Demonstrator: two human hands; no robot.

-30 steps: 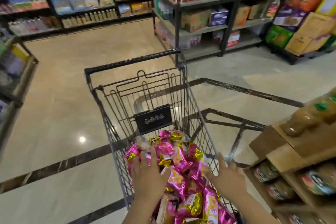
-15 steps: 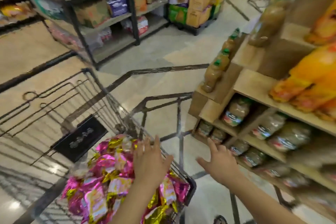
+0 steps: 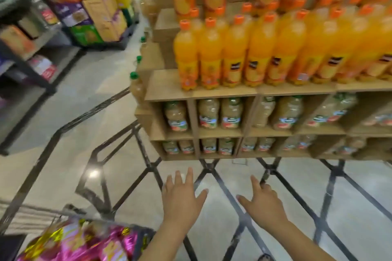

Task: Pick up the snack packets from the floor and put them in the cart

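Observation:
Shiny pink and gold snack packets (image 3: 84,243) lie piled in the wire cart (image 3: 29,216) at the bottom left corner, blurred by motion. My left hand (image 3: 182,199) hovers over the bare floor to the right of the cart, fingers spread and holding nothing. My right hand (image 3: 263,203) is beside it, further right, also spread and empty. No packets show on the floor in this view.
A wooden display (image 3: 199,93) with orange juice bottles (image 3: 233,55) on top and pale juice bottles (image 3: 231,114) in cubbies stands just ahead. Metal shelving (image 3: 27,74) and stacked cartons (image 3: 93,6) line the left. Marble floor (image 3: 233,176) with dark inlay lines lies between.
My view has swung right, away from the cart toward the juice display. Both hands came off the packets in the cart and now hang over the floor.

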